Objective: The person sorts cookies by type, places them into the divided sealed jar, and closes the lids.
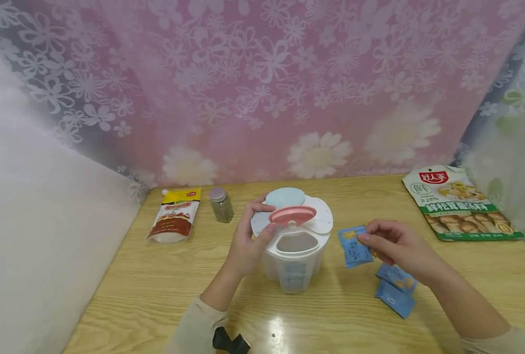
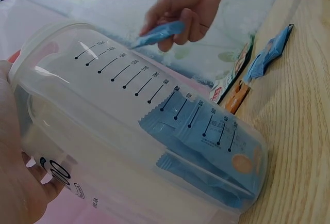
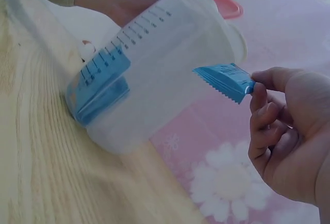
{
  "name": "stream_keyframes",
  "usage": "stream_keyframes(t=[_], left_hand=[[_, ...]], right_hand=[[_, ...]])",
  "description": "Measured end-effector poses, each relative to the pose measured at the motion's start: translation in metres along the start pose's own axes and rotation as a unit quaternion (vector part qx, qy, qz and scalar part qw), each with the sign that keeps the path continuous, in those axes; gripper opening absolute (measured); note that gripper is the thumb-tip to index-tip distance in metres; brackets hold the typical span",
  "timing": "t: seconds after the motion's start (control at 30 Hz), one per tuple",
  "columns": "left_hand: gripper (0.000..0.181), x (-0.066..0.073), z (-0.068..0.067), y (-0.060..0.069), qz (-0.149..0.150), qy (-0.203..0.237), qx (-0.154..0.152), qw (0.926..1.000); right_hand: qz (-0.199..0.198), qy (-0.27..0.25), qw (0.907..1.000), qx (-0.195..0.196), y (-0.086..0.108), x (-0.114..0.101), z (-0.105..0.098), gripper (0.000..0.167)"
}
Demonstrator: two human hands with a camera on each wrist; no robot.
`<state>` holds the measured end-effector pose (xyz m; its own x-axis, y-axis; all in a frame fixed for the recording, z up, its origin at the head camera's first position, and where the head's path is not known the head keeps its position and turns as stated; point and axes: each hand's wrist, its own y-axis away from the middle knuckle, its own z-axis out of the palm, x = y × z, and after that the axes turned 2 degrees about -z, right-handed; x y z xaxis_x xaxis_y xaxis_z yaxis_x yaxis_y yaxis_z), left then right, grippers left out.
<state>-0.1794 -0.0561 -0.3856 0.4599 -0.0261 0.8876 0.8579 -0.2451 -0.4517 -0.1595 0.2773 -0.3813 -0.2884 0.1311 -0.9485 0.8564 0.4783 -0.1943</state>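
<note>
A clear container [image 1: 295, 270] with a white top stands on the table, its pink lid [image 1: 292, 215] raised over an opening. Blue packets [image 2: 206, 146] lie inside at its bottom. The left hand [image 1: 249, 241] grips the container's upper left side, thumb by the pink lid. Just right of the container, the right hand [image 1: 399, 248] pinches a blue packet [image 1: 355, 247] by its edge, held above the table and apart from the container; the right wrist view shows this packet [image 3: 224, 79] between thumb and finger. Below the right hand lie two more blue packets [image 1: 395, 297].
On the table's back left are a red and white pouch [image 1: 175, 216] and a small jar [image 1: 221, 205] with a purple cap. A large green and white bag [image 1: 463, 206] lies at the back right. Flowered cloth [image 1: 262, 98] hangs behind the wooden table [image 1: 156, 290].
</note>
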Motion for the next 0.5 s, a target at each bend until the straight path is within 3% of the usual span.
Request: stream_keyframes(t=[0.3,0.5], left_hand=[[0.040,0.000,0.002,0.000,-0.010,-0.004,0.002,0.9999],[0.040,0.001,0.002,0.000,-0.010,-0.004,0.005,0.9999]], right_hand=[[-0.073,-0.015,0.9970,0.021,0.001,-0.034,0.009,0.020],[-0.083,-0.077,0.9933,0.023,-0.009,-0.048,0.020,0.023]])
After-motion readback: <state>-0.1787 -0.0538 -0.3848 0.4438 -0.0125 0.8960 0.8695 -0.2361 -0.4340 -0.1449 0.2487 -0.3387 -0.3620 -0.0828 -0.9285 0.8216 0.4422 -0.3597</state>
